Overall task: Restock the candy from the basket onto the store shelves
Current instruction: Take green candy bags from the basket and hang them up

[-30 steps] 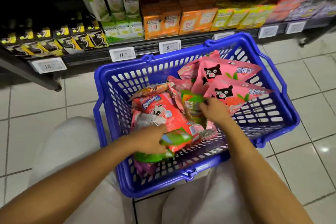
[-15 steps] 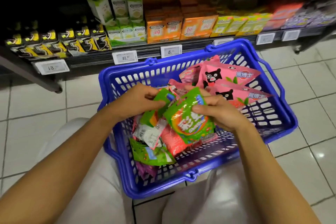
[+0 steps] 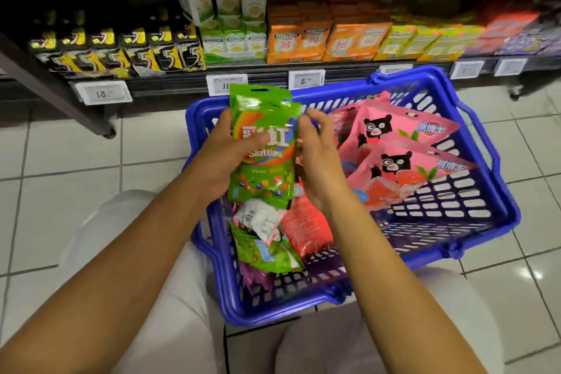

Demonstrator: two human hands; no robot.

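A green Skittles bag (image 3: pixel 261 143) stands upright above the blue basket (image 3: pixel 473 240), which rests on my lap. My left hand (image 3: pixel 224 158) grips the bag's left side with the thumb across its front. My right hand (image 3: pixel 315 158) touches the bag's right edge, fingers curled at its upper corner. In the basket lie two pink bear-print bags (image 3: pixel 403 149), a red bag (image 3: pixel 306 228), another green bag (image 3: pixel 267 252), a white-backed pack (image 3: pixel 261 222) and a purple bag (image 3: pixel 258 278).
The low shelf (image 3: pixel 264 70) ahead holds black-and-yellow gum packs (image 3: pixel 121 51), green-white boxes (image 3: pixel 233 18), orange boxes (image 3: pixel 328 39), yellow boxes (image 3: pixel 425 42) and red and purple packs at the right. Price tags (image 3: pixel 306 79) line its edge. A tiled floor (image 3: pixel 60 161) surrounds me.
Both hands rose out of the basket with green bags. The bags are now gathered upright in front of the basket's far left rim, higher than before.
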